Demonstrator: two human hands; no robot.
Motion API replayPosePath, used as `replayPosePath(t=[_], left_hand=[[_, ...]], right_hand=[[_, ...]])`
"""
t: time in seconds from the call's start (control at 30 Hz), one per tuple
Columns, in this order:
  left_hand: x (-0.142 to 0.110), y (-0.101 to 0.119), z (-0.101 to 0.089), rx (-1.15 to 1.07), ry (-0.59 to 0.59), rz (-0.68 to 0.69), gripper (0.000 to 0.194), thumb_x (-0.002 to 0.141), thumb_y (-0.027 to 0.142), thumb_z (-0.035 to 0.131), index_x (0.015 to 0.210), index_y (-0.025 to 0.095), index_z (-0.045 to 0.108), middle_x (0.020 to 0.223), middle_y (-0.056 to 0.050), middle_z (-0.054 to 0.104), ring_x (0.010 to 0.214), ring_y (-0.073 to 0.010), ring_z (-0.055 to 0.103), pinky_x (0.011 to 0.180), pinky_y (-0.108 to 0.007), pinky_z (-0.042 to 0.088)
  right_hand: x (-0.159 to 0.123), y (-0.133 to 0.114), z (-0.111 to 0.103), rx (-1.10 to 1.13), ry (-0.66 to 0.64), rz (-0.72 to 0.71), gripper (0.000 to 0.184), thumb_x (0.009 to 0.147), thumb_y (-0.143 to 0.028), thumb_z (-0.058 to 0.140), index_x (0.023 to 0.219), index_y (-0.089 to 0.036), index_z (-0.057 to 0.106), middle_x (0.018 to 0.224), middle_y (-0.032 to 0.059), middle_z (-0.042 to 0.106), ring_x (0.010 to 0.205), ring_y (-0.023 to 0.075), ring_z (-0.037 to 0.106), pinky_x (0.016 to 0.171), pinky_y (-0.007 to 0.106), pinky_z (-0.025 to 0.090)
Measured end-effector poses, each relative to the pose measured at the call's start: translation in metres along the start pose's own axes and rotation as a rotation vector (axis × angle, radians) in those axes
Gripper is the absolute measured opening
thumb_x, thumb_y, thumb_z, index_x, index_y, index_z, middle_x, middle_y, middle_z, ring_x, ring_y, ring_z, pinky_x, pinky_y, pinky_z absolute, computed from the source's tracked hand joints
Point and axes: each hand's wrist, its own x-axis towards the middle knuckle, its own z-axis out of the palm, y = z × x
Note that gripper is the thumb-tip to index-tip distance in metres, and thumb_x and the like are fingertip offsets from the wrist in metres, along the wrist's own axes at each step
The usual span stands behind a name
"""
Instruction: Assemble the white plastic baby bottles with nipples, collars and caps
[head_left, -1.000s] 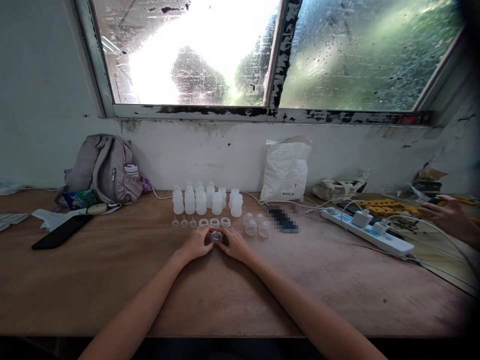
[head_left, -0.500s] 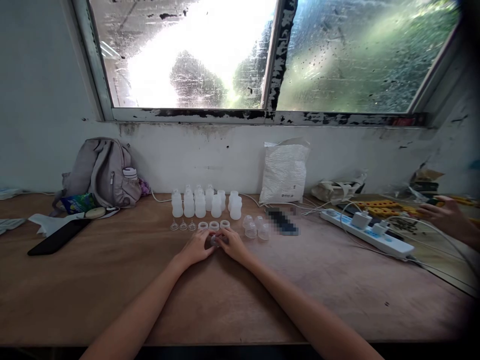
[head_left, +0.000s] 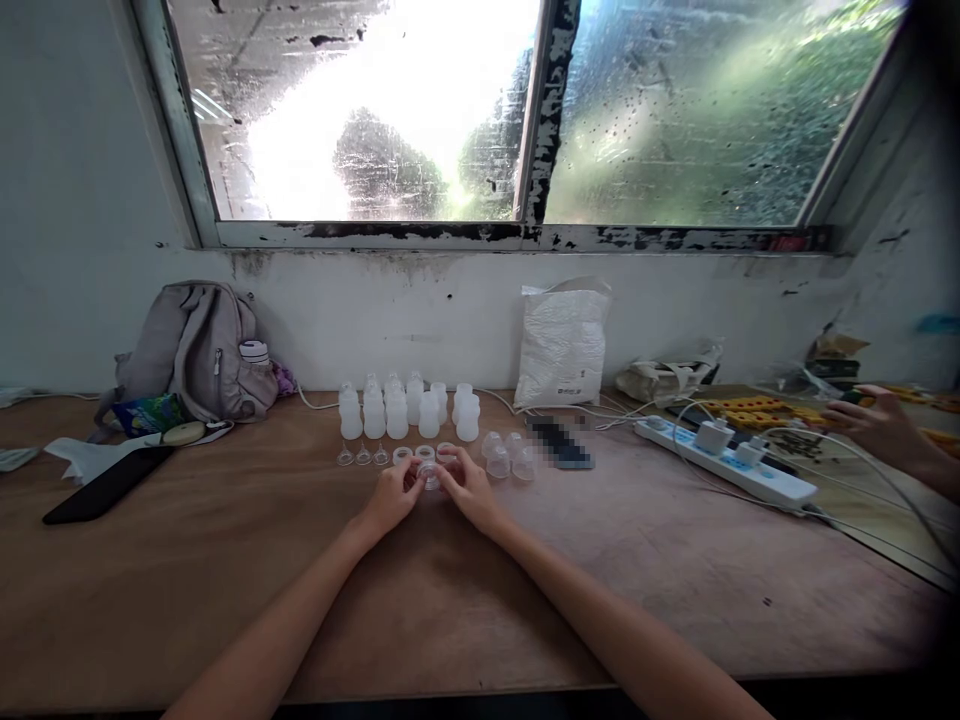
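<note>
Midway along the wooden table, nearer its far edge than its near one, the left hand (head_left: 392,495) and the right hand (head_left: 466,490) meet around a small clear round piece (head_left: 430,475). The fingers of both hands are curled, with thumbs and fingertips closed on its two sides; whether its underside touches the tabletop cannot be told.

Just beyond the fingertips, three whitish open rings (head_left: 403,455) lie in a row, partly hidden by the hands. To their left stand three small transparent teat-shaped pieces (head_left: 364,455), and to the right of the right hand, a cluster of clear domed plastic cups (head_left: 523,460). Behind these, toward the far edge, frosted white plastic bottles (head_left: 397,412) stand upright in a close group, some with narrower tops.

Near the far left corner, a grey backpack (head_left: 196,350) leans at the wall, with a flat black object (head_left: 109,488) in front of it. A white plastic bag (head_left: 562,345) stands at the far edge, right of the bottles. Toward the right edge, a white power strip (head_left: 724,465) lies slanted, and beyond it is another person's hand (head_left: 874,425).
</note>
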Motion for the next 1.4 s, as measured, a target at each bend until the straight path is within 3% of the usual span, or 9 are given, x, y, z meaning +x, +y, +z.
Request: replayPosePath(t=[0.2, 0.57, 0.9, 1.1, 1.4], left_hand=[[-0.0018, 0.0025, 0.0017, -0.077, -0.012, 0.005, 0.023, 0.074, 0.019, 0.048, 0.097, 0.018, 0.050, 0.080, -0.002, 0.062, 0.066, -0.0121, 0.058, 0.060, -0.022, 0.046], [-0.0028, 0.0025, 0.0032, -0.039, -0.011, 0.009, 0.026, 0.069, 0.013, 0.048, 0.095, 0.018, 0.048, 0.076, -0.001, 0.059, 0.065, -0.0123, 0.055, 0.061, -0.023, 0.044], [-0.0040, 0.0077, 0.0074, 0.046, 0.052, -0.055, 0.020, 0.069, 0.016, 0.049, 0.088, 0.020, 0.044, 0.061, 0.004, 0.049, 0.056, -0.0114, 0.049, 0.055, -0.023, 0.039], [-0.0043, 0.0029, 0.0069, -0.035, -0.003, -0.036, 0.027, 0.070, 0.014, 0.048, 0.096, 0.020, 0.045, 0.070, 0.002, 0.057, 0.060, -0.0111, 0.053, 0.058, -0.022, 0.042], [-0.0038, 0.0079, 0.0020, -0.019, 0.012, -0.009, 0.012, 0.076, 0.021, 0.043, 0.086, 0.019, 0.049, 0.066, 0.001, 0.057, 0.059, -0.0117, 0.053, 0.056, -0.022, 0.041]], right_hand=[[-0.0042, -0.0017, 0.0034, -0.249, -0.026, -0.138, 0.026, 0.073, -0.017, 0.047, 0.099, -0.017, 0.051, 0.070, 0.0015, 0.060, 0.057, 0.0116, 0.052, 0.055, 0.022, 0.043], [-0.0051, 0.0000, 0.0034, -0.285, -0.074, -0.152, 0.037, 0.066, -0.007, 0.044, 0.101, -0.019, 0.046, 0.074, 0.0006, 0.061, 0.060, 0.0121, 0.054, 0.059, 0.021, 0.042], [-0.0061, -0.0005, 0.0095, -0.301, -0.061, -0.134, 0.030, 0.067, -0.009, 0.042, 0.095, -0.019, 0.046, 0.062, -0.0027, 0.056, 0.052, 0.0112, 0.050, 0.053, 0.020, 0.038], [-0.0074, -0.0052, 0.0070, -0.305, -0.030, -0.160, 0.025, 0.071, -0.014, 0.043, 0.096, -0.019, 0.048, 0.061, -0.0025, 0.055, 0.051, 0.0106, 0.048, 0.051, 0.020, 0.037], [-0.0062, -0.0058, 0.0058, -0.286, -0.009, -0.145, 0.011, 0.077, -0.020, 0.043, 0.086, -0.019, 0.049, 0.064, -0.0003, 0.058, 0.052, 0.0111, 0.050, 0.053, 0.020, 0.039]])
